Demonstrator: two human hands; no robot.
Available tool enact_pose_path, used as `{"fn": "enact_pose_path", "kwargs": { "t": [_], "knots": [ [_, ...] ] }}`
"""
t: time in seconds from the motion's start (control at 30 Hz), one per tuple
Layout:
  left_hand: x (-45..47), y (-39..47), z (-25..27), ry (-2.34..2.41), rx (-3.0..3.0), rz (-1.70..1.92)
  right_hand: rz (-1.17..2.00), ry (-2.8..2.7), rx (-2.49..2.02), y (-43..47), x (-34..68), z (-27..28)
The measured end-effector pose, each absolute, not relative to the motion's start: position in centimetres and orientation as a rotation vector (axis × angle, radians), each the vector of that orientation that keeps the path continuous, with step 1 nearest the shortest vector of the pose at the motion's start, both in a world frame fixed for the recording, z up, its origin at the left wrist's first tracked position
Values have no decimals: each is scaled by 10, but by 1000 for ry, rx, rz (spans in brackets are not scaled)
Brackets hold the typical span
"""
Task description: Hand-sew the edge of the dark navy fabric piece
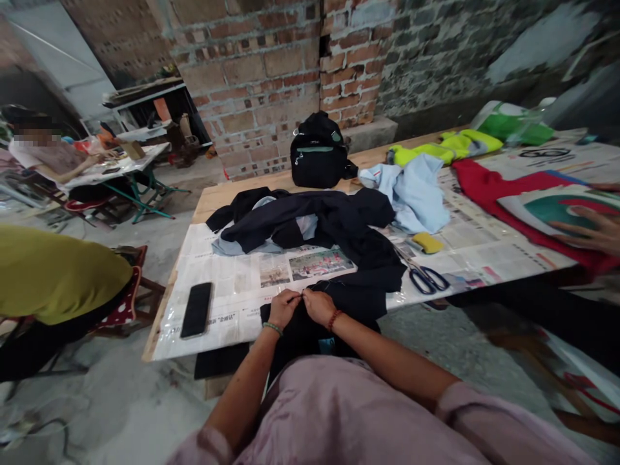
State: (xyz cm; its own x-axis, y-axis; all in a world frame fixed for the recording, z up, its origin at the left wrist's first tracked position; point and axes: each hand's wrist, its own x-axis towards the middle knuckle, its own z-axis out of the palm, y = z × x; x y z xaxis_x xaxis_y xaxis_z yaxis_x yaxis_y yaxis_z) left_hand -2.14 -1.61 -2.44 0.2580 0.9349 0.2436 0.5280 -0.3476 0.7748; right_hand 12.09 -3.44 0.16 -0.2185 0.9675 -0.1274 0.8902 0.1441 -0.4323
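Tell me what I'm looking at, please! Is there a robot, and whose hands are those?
There's no robot here. A person wears a camera on their head, looking forward and down, so you see roughly what they see. This one picture comes from there.

The left hand, with a green bracelet, and the right hand, with a reddish one, are theirs. Both pinch at dark cloth by the table's near edge; anything tiny between the fingertips is too small to see.

On the table lie newspaper, a phone, scissors, light blue cloth and a black bag. At the far right, someone else's hand is over red cloth.
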Motion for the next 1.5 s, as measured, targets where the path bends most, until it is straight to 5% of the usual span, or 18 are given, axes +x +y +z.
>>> {"fn": "enact_pose_path", "kwargs": {
  "t": [0.23, 0.47, 0.93, 1.5],
  "knots": [
    [-20, -17, -22, 1375, 1951, 971, 731, -2174, -1662, -36, 141, 4],
    [-19, -17, -23, 1356, 2012, 908, 310, -1930, -1503, -15, 156, 28],
    [-18, -18, -26, 1388, 2090, 928, 893, -2175, -1699, 7, 141, 20],
    [-18, -18, -22, 1370, 2106, 879, 1083, -1772, -1614, 12, 134, 10]
  ]
}}
